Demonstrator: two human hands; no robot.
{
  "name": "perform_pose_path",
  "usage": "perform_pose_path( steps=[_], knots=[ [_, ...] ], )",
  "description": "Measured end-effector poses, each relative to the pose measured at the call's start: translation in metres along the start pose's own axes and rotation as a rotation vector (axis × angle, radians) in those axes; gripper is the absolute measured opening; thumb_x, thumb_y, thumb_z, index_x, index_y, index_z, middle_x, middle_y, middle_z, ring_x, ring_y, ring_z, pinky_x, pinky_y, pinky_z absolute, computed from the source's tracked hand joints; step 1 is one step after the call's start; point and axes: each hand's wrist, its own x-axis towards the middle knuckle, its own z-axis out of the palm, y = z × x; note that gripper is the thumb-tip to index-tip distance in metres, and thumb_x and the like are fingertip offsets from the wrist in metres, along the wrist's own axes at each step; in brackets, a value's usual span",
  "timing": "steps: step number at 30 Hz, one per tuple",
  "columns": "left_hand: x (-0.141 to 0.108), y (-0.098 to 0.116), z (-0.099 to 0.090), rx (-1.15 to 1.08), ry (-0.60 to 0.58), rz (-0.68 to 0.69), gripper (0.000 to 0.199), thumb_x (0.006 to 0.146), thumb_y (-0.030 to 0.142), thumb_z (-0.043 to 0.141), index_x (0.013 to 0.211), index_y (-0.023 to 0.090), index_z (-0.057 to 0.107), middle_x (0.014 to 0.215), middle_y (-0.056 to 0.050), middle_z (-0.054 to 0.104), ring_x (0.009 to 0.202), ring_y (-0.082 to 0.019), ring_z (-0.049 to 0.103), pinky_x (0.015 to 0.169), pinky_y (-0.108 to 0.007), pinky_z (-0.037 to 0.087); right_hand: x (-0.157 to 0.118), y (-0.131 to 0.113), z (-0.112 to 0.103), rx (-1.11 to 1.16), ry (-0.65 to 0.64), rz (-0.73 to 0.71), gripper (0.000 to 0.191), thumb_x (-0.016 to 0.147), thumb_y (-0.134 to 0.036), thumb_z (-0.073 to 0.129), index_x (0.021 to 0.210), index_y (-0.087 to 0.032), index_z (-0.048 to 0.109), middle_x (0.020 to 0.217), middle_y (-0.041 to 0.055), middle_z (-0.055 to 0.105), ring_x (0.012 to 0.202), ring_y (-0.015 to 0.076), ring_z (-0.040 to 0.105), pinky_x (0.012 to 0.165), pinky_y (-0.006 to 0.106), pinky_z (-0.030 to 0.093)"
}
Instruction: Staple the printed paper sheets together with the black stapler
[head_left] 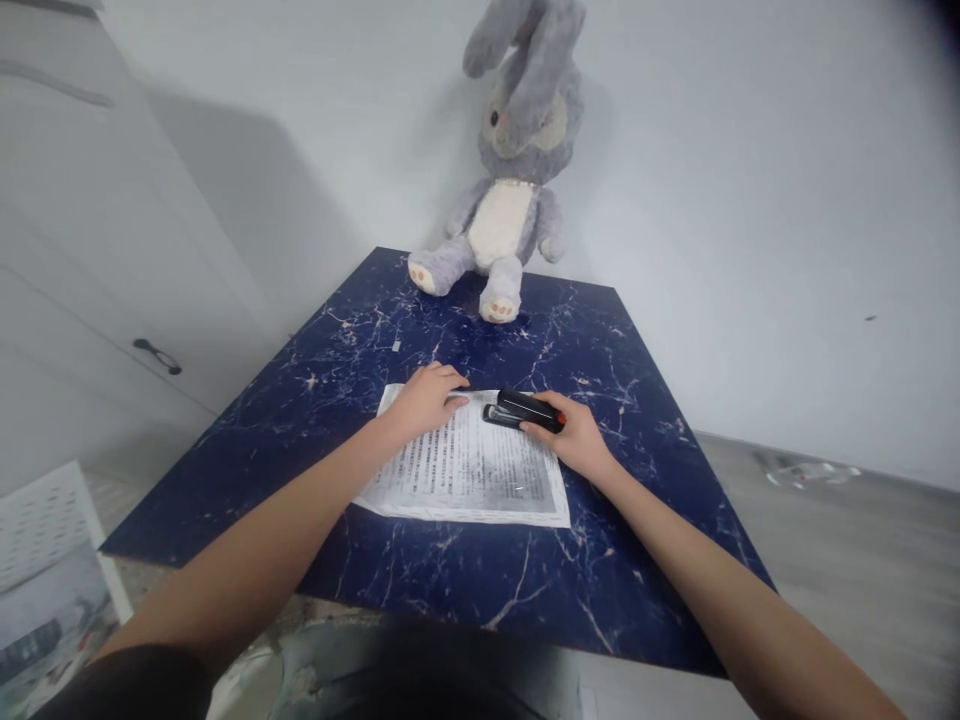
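A stack of printed paper sheets [465, 475] lies on the dark blue marble-patterned table [480, 580]. My left hand [427, 397] is at the far left part of the stack, the thumb on the page and the fingers over the far edge, holding it. My right hand [574, 435] is wrapped round the rear end of a black stapler [525, 410]. The stapler points left over the top right part of the sheets, its jaws a little apart. Whether paper sits between the jaws, I cannot tell.
A grey plush rabbit [502, 220] sits at the back of the table against the white wall [750, 200]. A small white scrap [396, 346] lies left of centre. A white cabinet with a dark handle [157, 356] stands left, and a clear plastic item [814, 473] lies on the floor.
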Motion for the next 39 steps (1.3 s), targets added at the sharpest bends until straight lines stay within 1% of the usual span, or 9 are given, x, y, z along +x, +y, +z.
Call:
perform_pose_path(
  steps=[2,5,9,13,16,24,28,34,39],
  knots=[
    [-0.001,0.001,-0.004,0.044,-0.052,0.002,0.024,0.095,0.028,0.068,0.117,0.02,0.074,0.118,-0.008,0.071,0.111,-0.028,0.064,0.101,-0.045,0.047,0.0,-0.002,0.0,-0.003,0.003,-0.001,0.033,0.083,-0.037,0.078,0.112,-0.022,0.07,0.099,0.0051,0.075,0.085,0.0237,0.069,0.081,0.039,0.055],
    [-0.002,0.005,-0.007,0.048,-0.093,-0.009,0.019,0.095,0.024,0.066,0.111,0.02,0.076,0.112,-0.007,0.072,0.106,-0.026,0.066,0.098,-0.041,0.049,0.0,-0.003,-0.001,-0.01,0.012,-0.006,0.033,0.083,-0.037,0.078,0.111,-0.022,0.07,0.099,0.005,0.075,0.085,0.0235,0.069,0.081,0.038,0.055],
    [0.0,0.008,-0.004,0.033,-0.077,-0.03,0.015,0.095,0.017,0.063,0.101,0.019,0.076,0.102,-0.006,0.073,0.1,-0.024,0.067,0.094,-0.038,0.05,0.0,-0.002,0.0,-0.01,0.011,-0.008,0.033,0.083,-0.037,0.078,0.112,-0.022,0.07,0.1,0.0052,0.075,0.086,0.0238,0.069,0.08,0.038,0.055],
    [0.0,0.006,0.001,0.014,-0.057,-0.011,0.021,0.099,0.016,0.056,0.105,0.019,0.075,0.105,-0.006,0.075,0.102,-0.023,0.068,0.093,-0.036,0.051,-0.001,-0.001,0.0,-0.022,0.027,-0.016,0.033,0.083,-0.039,0.078,0.11,-0.022,0.071,0.1,0.0061,0.075,0.086,0.025,0.07,0.078,0.038,0.055],
    [0.0,0.003,0.003,0.059,-0.069,-0.025,0.025,0.099,0.015,0.053,0.106,0.021,0.076,0.1,-0.006,0.077,0.094,-0.022,0.07,0.09,-0.037,0.052,0.0,-0.003,-0.001,-0.032,0.028,-0.01,0.033,0.082,-0.039,0.078,0.109,-0.021,0.071,0.098,0.0064,0.075,0.084,0.0248,0.069,0.075,0.038,0.055],
    [0.002,-0.001,0.006,0.025,0.011,-0.044,0.018,0.094,0.015,0.063,0.098,0.023,0.078,0.089,-0.003,0.078,0.085,-0.02,0.07,0.093,-0.038,0.052,0.0,-0.003,-0.001,-0.031,0.027,-0.007,0.034,0.082,-0.039,0.077,0.111,-0.022,0.071,0.101,0.007,0.076,0.088,0.0258,0.07,0.079,0.04,0.056],
    [0.002,0.0,0.007,-0.042,0.038,-0.08,0.014,0.089,0.012,0.069,0.095,0.022,0.077,0.089,-0.003,0.078,0.085,-0.021,0.071,0.092,-0.038,0.052,0.0,-0.001,-0.001,-0.021,0.025,-0.007,0.034,0.082,-0.038,0.078,0.112,-0.022,0.071,0.102,0.0068,0.076,0.089,0.0259,0.071,0.08,0.04,0.056],
    [0.001,0.003,0.006,-0.12,0.087,-0.12,0.011,0.086,0.013,0.074,0.091,0.022,0.076,0.092,-0.001,0.079,0.091,-0.021,0.072,0.098,-0.04,0.049,-0.001,-0.002,-0.001,-0.033,0.022,-0.006,0.034,0.082,-0.038,0.077,0.111,-0.021,0.072,0.104,0.0075,0.076,0.089,0.0257,0.07,0.08,0.04,0.055],
    [0.001,0.003,0.003,-0.118,0.077,-0.097,0.01,0.087,0.013,0.073,0.091,0.022,0.074,0.093,-0.001,0.078,0.092,-0.021,0.07,0.099,-0.04,0.048,-0.001,-0.002,-0.001,-0.028,0.024,-0.002,0.035,0.082,-0.038,0.078,0.112,-0.02,0.071,0.103,0.0076,0.076,0.089,0.0254,0.07,0.081,0.039,0.055]
  ],
)
